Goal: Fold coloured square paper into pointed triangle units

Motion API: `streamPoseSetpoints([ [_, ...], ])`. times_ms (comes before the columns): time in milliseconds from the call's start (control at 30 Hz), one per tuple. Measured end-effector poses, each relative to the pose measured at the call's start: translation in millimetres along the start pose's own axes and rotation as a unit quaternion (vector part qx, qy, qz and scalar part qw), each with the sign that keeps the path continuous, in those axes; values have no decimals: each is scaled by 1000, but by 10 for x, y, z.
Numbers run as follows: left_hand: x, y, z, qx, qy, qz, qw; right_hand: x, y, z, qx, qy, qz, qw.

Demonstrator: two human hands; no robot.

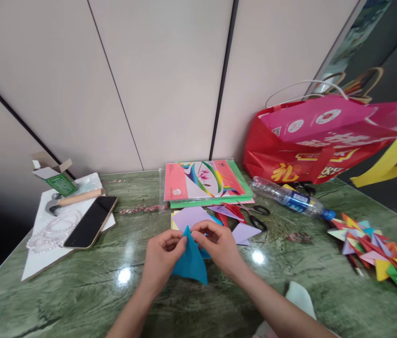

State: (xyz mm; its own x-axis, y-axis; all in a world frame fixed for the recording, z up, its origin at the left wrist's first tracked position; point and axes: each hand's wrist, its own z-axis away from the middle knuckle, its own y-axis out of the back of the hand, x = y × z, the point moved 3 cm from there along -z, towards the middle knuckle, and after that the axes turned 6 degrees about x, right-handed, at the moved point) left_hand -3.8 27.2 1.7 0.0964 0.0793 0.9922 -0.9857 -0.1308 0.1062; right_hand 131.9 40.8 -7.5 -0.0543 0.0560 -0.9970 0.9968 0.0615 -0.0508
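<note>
My left hand (161,256) and my right hand (219,246) both pinch a teal sheet of paper (190,265) folded into a triangle, held just above the green marble table (89,291). The fingertips meet at the paper's upper point. Behind the hands lie loose purple, red and blue paper pieces (198,217) and a pair of black-handled scissors (256,217).
A pack of coloured paper (203,182) lies at the back. A phone (91,221), bead bracelets (56,230), a hammer (73,199) and a small box (54,176) sit left on a white board. A plastic bottle (292,198), a red bag (314,141) and folded paper triangles (377,253) are right.
</note>
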Motion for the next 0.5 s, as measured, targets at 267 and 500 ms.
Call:
streamPoseSetpoints([
  [267, -21, 5, 28, 10, -150, -170, 974, 38, 39, -25, 41, -7, 46, 998],
  [500, -22, -47, 91, -18, -178, -227, 957, 22, 52, -2, 80, 49, 139, 986],
])
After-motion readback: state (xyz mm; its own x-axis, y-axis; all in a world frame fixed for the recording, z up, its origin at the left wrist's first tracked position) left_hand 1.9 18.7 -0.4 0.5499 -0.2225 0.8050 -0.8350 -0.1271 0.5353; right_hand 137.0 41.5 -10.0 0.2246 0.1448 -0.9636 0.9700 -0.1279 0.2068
